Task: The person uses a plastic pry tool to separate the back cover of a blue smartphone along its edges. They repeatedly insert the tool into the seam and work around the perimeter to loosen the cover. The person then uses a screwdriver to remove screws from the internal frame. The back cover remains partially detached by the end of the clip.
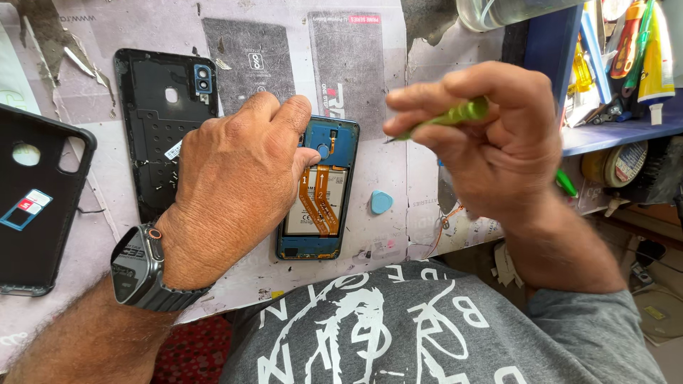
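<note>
Holding: the right hand (491,146) pinches a green screwdriver (455,115) between thumb and closed fingers, raised above the desk (398,171).
Screwdriver axis: long axis nearly level, tip pointing left and slightly down toward the opened phone (318,192).
Left hand: the left hand (238,181) rests on the phone's left side, fingers curled narrow, fingertips touching its upper end near the camera area.
Phone place: lies flat near the desk's near edge, about midway along it.
Phone axis: long axis runs from the near edge toward the far edge, camera end farthest; battery and orange flex cables face up.
Back cover: the black back cover (160,121) lies just left of the phone, partly under the left hand.
Case: a black case (35,206) sits at the desk's left edge.
Pick: a blue pick (380,203) lies just right of the phone.
Wrist: a dark watch (142,267) on the left wrist.
</note>
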